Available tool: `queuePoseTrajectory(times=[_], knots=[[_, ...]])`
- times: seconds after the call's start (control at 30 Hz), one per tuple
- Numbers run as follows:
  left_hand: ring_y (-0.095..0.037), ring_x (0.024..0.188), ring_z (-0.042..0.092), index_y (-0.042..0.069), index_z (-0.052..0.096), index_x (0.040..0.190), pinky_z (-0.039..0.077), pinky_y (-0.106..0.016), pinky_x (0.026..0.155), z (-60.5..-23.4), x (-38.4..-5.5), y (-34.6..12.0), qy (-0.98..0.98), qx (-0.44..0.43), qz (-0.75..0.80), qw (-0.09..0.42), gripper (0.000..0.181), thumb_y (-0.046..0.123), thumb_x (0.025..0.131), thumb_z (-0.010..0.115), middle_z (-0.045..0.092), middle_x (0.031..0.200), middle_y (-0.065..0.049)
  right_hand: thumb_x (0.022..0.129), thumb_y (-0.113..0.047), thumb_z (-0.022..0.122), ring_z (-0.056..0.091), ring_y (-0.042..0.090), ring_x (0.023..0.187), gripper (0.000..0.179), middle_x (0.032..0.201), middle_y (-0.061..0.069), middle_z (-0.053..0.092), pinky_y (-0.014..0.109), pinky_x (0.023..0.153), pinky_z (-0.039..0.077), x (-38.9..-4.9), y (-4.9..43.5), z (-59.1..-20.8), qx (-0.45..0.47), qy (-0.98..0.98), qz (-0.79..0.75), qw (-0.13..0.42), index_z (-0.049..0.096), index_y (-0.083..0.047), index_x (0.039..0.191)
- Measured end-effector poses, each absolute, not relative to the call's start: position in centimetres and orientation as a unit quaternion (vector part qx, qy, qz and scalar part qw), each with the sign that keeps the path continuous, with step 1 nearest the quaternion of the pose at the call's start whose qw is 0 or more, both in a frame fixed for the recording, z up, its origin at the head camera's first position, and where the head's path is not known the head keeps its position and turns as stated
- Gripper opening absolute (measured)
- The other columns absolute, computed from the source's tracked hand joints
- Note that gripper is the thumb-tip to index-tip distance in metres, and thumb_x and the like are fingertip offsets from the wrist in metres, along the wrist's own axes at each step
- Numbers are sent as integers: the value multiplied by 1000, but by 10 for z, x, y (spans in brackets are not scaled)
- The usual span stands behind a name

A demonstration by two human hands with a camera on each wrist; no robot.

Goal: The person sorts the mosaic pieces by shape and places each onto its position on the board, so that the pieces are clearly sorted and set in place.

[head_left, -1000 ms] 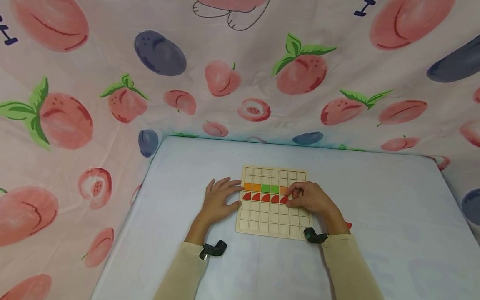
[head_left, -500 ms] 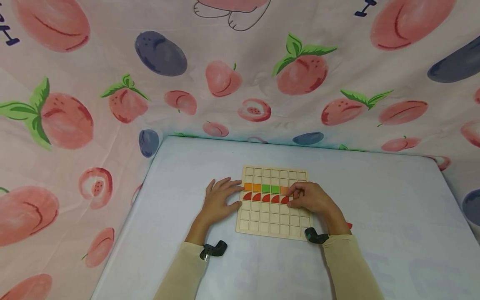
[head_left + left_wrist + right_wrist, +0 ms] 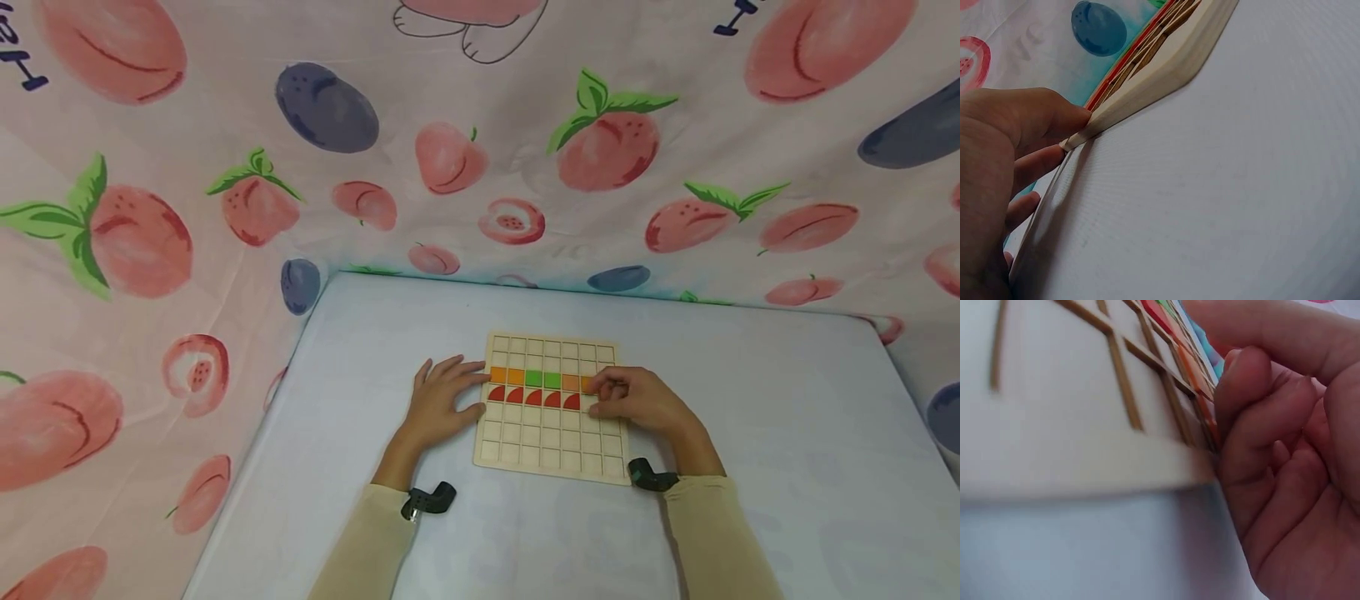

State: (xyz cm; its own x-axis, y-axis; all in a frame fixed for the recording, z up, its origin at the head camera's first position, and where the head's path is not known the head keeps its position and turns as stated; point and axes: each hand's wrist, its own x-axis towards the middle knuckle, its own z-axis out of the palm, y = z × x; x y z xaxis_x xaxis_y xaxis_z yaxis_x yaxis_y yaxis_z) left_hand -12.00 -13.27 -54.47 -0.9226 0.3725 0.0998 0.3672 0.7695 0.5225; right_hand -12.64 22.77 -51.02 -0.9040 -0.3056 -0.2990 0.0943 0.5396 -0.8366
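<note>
A flat wooden grid board (image 3: 551, 457) lies on the table. One row across it carries orange tiles (image 3: 498, 376) and green tiles (image 3: 543, 380); directly below runs a row of several tiles with red quarter-circles (image 3: 533, 397). My left hand (image 3: 435, 407) rests at the board's left edge, fingers spread, with thumb and fingertips touching the rim in the left wrist view. My right hand (image 3: 647, 402) is over the right end of these rows, index finger and thumb apart, other fingers curled in. It covers part of the last orange tile (image 3: 587, 384). Nothing shows between index and thumb.
The white-covered table (image 3: 480, 533) reaches back to a fruit-patterned cloth (image 3: 480, 167) hanging behind and at the left. Dark wrist cameras sit on both wrists, the right one (image 3: 651, 475) close to the board's near right corner.
My right hand has slid slightly right, uncovering the last red quarter-circle and more of the orange tiles. A red piece beside the right wrist is now hidden. My left hand stays put.
</note>
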Motion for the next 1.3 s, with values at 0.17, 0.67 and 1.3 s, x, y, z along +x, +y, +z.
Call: queuePoseTrajectory(times=[0.17,0.67,1.3], knots=[[-21,151,35,32,67,134,9,-61,124,-546,-120,-133,943,192,270,7,46,34,88,70,56,150,12,79,-28,87,54,17,79,32,85,3,58,26,70,46,-123,246,-507,-55,870,-439,215,74,-13,104],[-21,151,35,32,67,134,9,-61,124,-546,-120,-133,944,191,270,10,46,34,88,70,55,150,13,84,-39,83,56,14,86,28,91,-2,68,26,72,48,-106,316,-483,-53,920,-315,229,76,-19,103],[-20,151,35,33,67,134,9,-60,124,-548,-122,-133,944,194,268,8,46,35,88,70,55,150,13,81,-28,84,48,9,73,25,77,-2,54,25,64,38,-98,345,-490,-92,918,-296,247,66,-17,91]])
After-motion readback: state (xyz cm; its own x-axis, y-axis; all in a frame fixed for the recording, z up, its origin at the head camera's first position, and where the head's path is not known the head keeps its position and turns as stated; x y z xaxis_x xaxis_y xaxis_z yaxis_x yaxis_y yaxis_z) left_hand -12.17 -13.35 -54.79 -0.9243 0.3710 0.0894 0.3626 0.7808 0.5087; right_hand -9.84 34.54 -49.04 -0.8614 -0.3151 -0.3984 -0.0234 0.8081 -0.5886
